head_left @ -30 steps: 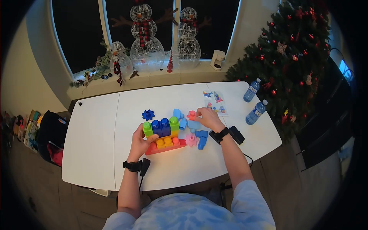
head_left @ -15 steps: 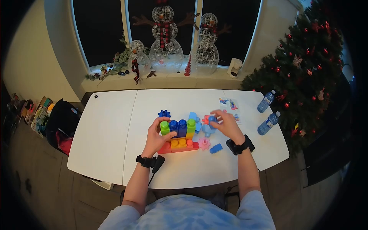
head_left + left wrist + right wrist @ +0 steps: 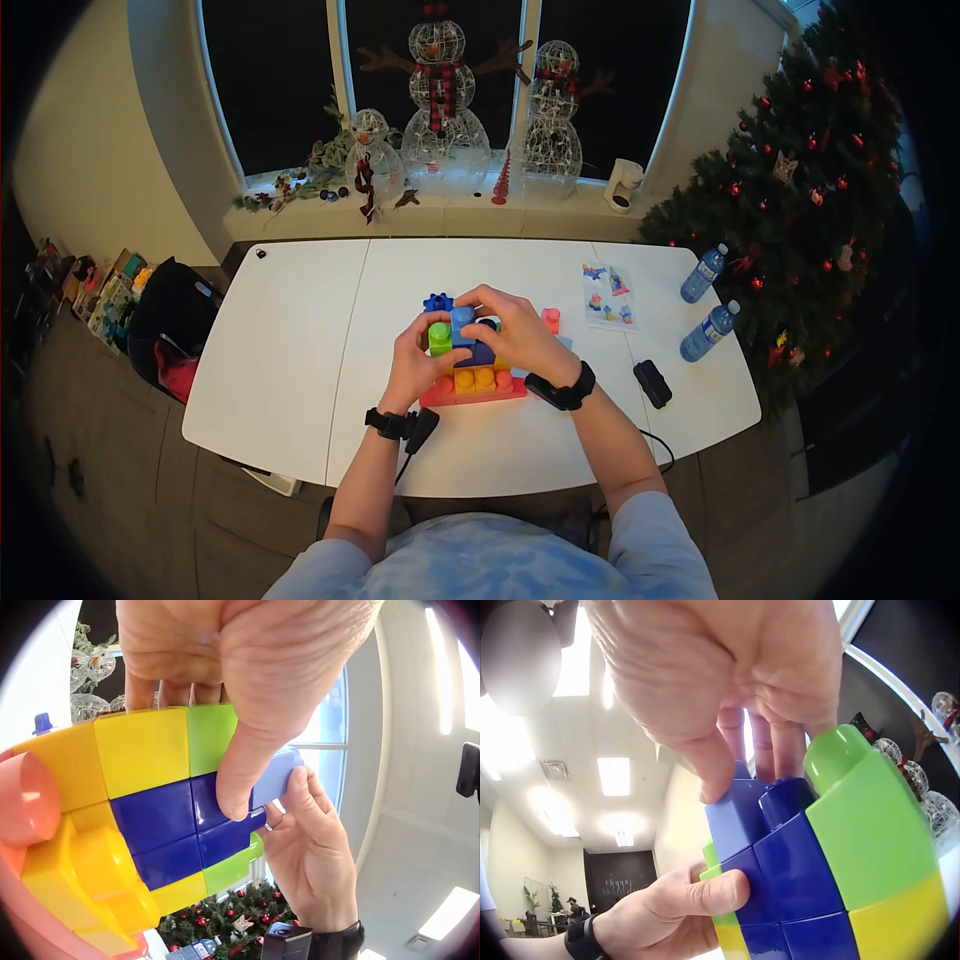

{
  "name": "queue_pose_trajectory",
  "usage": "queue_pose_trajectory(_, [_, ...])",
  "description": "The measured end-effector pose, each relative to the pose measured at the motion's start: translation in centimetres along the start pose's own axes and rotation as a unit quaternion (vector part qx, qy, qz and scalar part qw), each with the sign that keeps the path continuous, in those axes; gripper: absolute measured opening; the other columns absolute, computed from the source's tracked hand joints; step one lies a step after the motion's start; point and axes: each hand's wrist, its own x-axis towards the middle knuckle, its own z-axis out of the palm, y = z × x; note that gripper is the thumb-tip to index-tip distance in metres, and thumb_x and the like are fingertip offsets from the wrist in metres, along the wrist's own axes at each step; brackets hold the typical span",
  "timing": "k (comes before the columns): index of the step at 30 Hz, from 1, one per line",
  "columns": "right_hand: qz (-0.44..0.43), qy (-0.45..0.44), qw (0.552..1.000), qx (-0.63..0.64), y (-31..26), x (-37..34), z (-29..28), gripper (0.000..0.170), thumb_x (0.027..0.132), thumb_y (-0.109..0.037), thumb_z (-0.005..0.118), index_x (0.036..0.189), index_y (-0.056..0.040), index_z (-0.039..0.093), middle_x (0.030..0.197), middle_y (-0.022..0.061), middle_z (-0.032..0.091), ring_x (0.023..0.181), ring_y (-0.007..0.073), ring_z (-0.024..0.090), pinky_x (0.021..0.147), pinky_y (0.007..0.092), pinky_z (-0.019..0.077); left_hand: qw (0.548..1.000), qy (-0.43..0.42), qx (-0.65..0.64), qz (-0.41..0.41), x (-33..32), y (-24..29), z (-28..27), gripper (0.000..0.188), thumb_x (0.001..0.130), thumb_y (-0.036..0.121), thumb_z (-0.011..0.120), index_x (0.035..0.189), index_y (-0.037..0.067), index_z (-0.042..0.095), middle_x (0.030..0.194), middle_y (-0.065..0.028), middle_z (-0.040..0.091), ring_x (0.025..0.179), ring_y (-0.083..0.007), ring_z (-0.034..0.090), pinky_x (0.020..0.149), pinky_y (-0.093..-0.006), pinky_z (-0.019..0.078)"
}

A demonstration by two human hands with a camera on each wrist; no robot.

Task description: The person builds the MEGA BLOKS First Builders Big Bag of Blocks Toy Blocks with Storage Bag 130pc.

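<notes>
A wall of toy building blocks stands on a long red base block (image 3: 470, 397), with yellow, orange, dark blue and green blocks in it. My left hand (image 3: 408, 360) grips the wall's left side, its thumb pressed against a dark blue block (image 3: 154, 810) and the other fingers behind. From above, my right hand (image 3: 525, 335) pinches a light blue block (image 3: 733, 819) between thumb and fingers. That block sits at the top of the left dark blue column, beside a bare dark blue stud (image 3: 786, 801). A green block (image 3: 870, 825) tops the wall's right end.
Just behind the wall lies a dark blue gear-shaped piece (image 3: 437, 302). A pink block (image 3: 551, 319) shows past my right hand, which hides other loose pieces. Farther right are a picture sheet (image 3: 610, 300), a black case (image 3: 652, 384) and two water bottles (image 3: 703, 274).
My right hand has picked up a light blue block from the loose pieces and brought it left onto the wall's top. My left hand keeps its grip. The head view has shifted.
</notes>
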Motion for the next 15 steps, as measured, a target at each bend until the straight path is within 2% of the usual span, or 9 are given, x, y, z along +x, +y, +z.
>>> queue_pose_trajectory(6, [-0.015,0.014,1.000,-0.017,0.2,-0.4,0.1,0.032,0.088,-0.002,0.071,0.119,0.0002,0.062,0.109,0.0133,0.070,0.100,0.0258,0.071,0.091,0.0355,0.0561,0.999,-0.013,0.000,-0.035,-0.1,0.8,0.0,0.054,0.077,0.002,0.087,0.124,0.000,0.058,0.105,-0.0052,0.068,0.096,-0.0134,0.066,0.086,-0.0292,0.0564])
queue_pose_trajectory(11, [-0.022,0.015,1.000,-0.015,0.4,-0.5,0.1,0.033,0.089,-0.003,0.071,0.121,-0.0008,0.063,0.109,0.0136,0.070,0.100,0.0260,0.071,0.091,0.0361,0.0561,1.000,-0.019,0.018,-0.012,0.1,0.7,-0.1,0.053,0.078,0.003,0.087,0.124,0.000,0.059,0.105,-0.0053,0.068,0.097,-0.0135,0.066,0.087,-0.0293,0.0557])
queue_pose_trajectory(13, [-0.061,0.061,0.996,-0.016,-0.2,-0.9,-0.8,0.034,0.091,-0.010,0.068,0.123,-0.0020,0.061,0.107,0.0166,0.069,0.096,0.0307,0.070,0.086,0.0381,0.0552,0.999,-0.028,0.020,-0.010,0.0,0.8,0.0,0.053,0.079,0.004,0.086,0.124,0.000,0.059,0.106,-0.0051,0.068,0.097,-0.0134,0.065,0.088,-0.0294,0.0554])
queue_pose_trajectory(14, [-0.057,0.062,0.996,-0.017,-0.3,-1.2,-1.7,0.034,0.091,-0.010,0.068,0.123,-0.0020,0.061,0.107,0.0166,0.069,0.096,0.0307,0.070,0.086,0.0381,0.0552,0.999,-0.026,0.020,-0.009,0.1,1.0,0.0,0.052,0.080,0.005,0.086,0.124,0.000,0.059,0.107,-0.0051,0.068,0.097,-0.0130,0.065,0.088,-0.0296,0.0552])
queue_pose_trajectory(15, [-0.005,0.081,0.997,-0.012,-0.4,-1.7,-3.2,0.033,0.091,-0.011,0.068,0.123,-0.0017,0.062,0.108,0.0166,0.070,0.096,0.0301,0.070,0.085,0.0379,0.0554,0.999,-0.025,0.020,-0.008,0.2,1.1,-0.1,0.050,0.081,0.005,0.085,0.125,0.000,0.060,0.108,-0.0050,0.069,0.098,-0.0126,0.065,0.089,-0.0297,0.0549])
